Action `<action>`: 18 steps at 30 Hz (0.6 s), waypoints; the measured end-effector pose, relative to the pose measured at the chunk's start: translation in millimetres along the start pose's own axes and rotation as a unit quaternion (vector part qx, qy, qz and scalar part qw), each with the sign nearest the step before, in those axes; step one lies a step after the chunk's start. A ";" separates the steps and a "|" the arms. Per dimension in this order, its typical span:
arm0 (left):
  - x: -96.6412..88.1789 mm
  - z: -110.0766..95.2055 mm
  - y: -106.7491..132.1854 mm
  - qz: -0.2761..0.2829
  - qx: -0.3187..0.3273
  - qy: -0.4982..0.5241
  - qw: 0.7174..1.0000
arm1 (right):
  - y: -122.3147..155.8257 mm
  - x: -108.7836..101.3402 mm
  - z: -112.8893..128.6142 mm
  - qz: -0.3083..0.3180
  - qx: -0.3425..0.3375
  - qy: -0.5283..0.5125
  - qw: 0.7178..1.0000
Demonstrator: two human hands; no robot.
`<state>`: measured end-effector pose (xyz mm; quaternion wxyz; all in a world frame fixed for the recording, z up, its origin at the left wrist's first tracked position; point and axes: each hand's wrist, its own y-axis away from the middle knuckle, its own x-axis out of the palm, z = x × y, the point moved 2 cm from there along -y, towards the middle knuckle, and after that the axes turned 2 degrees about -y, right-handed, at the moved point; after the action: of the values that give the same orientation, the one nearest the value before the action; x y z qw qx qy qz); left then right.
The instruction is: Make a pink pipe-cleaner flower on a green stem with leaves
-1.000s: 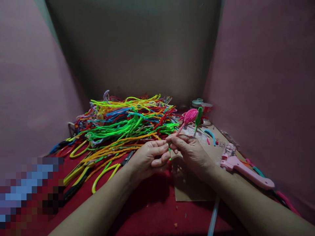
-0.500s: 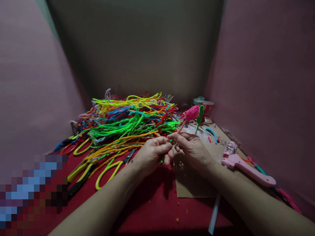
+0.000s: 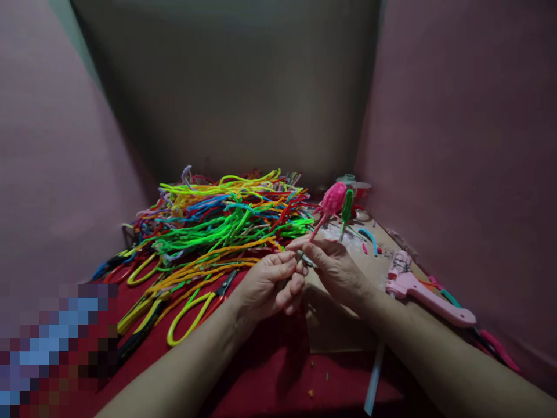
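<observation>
A pink pipe-cleaner flower [image 3: 334, 198] on a pink stem rises above my right hand [image 3: 337, 268], which is closed around its lower part. Beside the bloom stands a green pipe-cleaner leaf [image 3: 347, 205] on a thin stalk that runs down behind the same hand. My left hand [image 3: 274, 284] meets the right one, its thumb and forefinger pinched on a thin dark-green stem end [image 3: 300, 256] between the hands. The fingers hide most of that stem, and how the pieces join cannot be made out.
Multicoloured pipe cleaners [image 3: 226, 223] are heaped at the back left. Yellow-handled scissors [image 3: 191, 316] and pliers [image 3: 145, 322] lie left on the red cloth [image 3: 261, 377]. To the right, a pink glue gun [image 3: 429, 296] with a glue stick [image 3: 375, 377] rests near cardboard [image 3: 335, 325].
The flower and leaf have turned slightly in my right hand, and the leaf now shows more of its face. A green tip below my left fingers is out of sight. The whole view has shifted a little.
</observation>
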<state>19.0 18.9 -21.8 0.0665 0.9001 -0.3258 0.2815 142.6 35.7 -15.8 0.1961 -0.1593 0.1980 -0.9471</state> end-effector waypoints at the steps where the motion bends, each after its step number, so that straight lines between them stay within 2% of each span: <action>1: -0.8 1.0 -0.1 -0.002 -0.003 -0.001 1.000 | 0.0 0.1 0.4 -0.004 -0.004 -0.001 1.000; 3: -2.4 1.5 -0.2 -0.014 -0.010 -0.022 1.000 | 0.1 -0.8 0.3 -0.018 -0.005 0.001 1.000; 6: -2.2 -2.2 -0.4 -0.059 -0.001 -0.115 0.992 | 0.8 -3.3 -1.4 -0.033 0.010 0.024 0.999; 9: 1.8 -8.8 -0.7 -0.121 0.034 -0.221 0.967 | 1.5 -5.5 -3.8 -0.051 0.030 0.055 0.997; 11: 4.2 -11.1 -1.0 -0.149 0.052 -0.255 0.954 | 1.7 -5.6 -4.7 -0.067 0.039 0.053 0.996; 13: 4.6 -10.2 -1.6 -0.151 0.056 -0.253 0.954 | 1.5 -3.9 -5.0 -0.063 0.054 0.032 0.996; 18: -3.5 -4.4 -4.0 -0.107 0.056 -0.193 0.974 | 0.8 1.9 -1.1 -0.007 0.070 0.015 0.997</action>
<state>17.3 25.2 -19.8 -0.0188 0.9692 -0.2182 0.1121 140.8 34.5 -16.7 0.1973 -0.1319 0.1327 -0.9623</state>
